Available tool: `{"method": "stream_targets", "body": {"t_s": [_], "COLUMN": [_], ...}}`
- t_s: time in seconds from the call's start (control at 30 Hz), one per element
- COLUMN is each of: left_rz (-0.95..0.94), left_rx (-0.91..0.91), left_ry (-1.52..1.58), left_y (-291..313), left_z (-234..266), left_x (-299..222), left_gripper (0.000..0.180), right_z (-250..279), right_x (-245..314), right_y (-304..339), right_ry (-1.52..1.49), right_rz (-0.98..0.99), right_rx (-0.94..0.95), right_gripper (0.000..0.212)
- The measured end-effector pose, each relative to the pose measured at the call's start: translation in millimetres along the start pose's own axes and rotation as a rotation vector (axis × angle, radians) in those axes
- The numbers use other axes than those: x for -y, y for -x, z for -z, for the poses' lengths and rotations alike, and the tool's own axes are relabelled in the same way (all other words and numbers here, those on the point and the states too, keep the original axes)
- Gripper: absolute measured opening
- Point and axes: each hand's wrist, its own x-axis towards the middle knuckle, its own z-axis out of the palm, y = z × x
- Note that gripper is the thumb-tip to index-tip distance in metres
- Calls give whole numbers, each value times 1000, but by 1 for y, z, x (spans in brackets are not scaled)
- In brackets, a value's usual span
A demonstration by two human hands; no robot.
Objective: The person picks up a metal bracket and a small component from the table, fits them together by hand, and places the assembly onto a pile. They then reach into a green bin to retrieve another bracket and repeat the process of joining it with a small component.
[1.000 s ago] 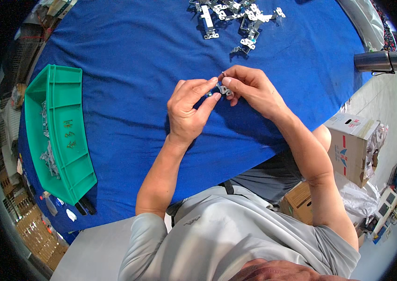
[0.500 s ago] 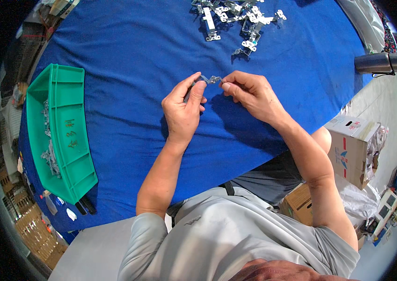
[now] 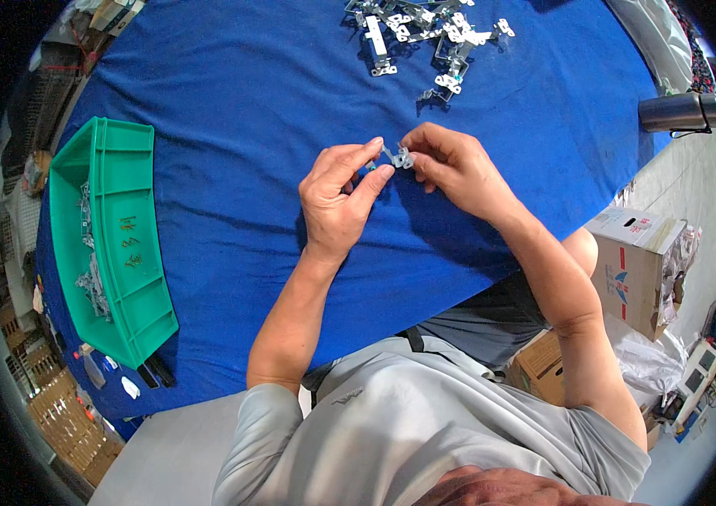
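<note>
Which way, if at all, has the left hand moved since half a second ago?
Yes. The left hand has shifted slightly right, most clearly at its fingertips, farther from the green bin.

silver and green are set against a plain blue cloth (image 3: pixel 240 169)
the bracket (image 3: pixel 403 158) can be read as silver-grey, though blurred; the green bin (image 3: pixel 127 181) is marked in gold, the shirt (image 3: pixel 434 396) pale grey.
</note>
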Motion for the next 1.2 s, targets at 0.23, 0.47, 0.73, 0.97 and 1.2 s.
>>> {"method": "stream_targets", "body": {"t_s": [0.23, 0.47, 0.73, 0.97, 1.2], "left_rz": [-209, -144, 345, 332, 165], "left_rx": [57, 93, 7, -20, -22], "left_ry": [-150, -139, 154, 178, 139], "left_y": [-2, -1, 1, 0, 0], "left_z": [-1, -2, 0, -2, 0], "left_x": [2, -7, -1, 0, 0], "left_gripper": [33, 29, 32, 31, 24], "right_z": [3, 4, -1, -2, 1], "right_x": [2, 4, 6, 4, 6], "right_y": [-4, -4, 2, 3, 3], "right_ry": [-245, -116, 46, 34, 238], "right_rz": [-52, -20, 18, 26, 105], "right_rx": [62, -79, -14, -2, -24], "right_gripper": [20, 19, 20, 20, 17]}}
